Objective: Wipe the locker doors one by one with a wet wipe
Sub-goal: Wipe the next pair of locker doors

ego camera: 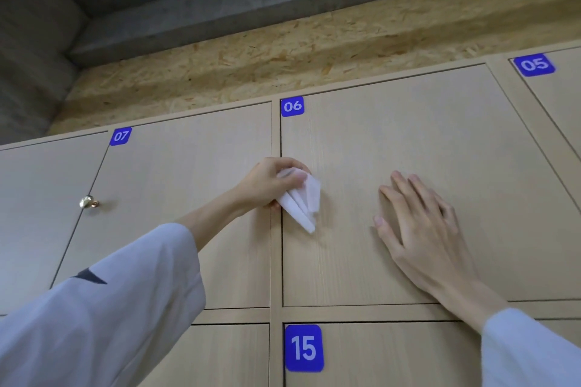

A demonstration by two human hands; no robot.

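Step in hand, as I judge it: wiping door 06 [408, 198], starting at its left edge. My left hand [270, 182] pinches the folded wet wipe [301, 201] against the door, at about 9 o'clock of the panel. My right hand [421, 223] lies flat, fingers spread, holding nothing (bracing, I think). Next move: sweep toward 3 o'clock. Wipe looks white, layered, slightly crumpled.

Door 06 [408, 141] upper half bare, right hand [421, 226] flat across its middle, left hand [270, 182] with wet wipe [301, 201] at its left edge, brass knob [89, 202] protruding beside door 07 [188, 198]
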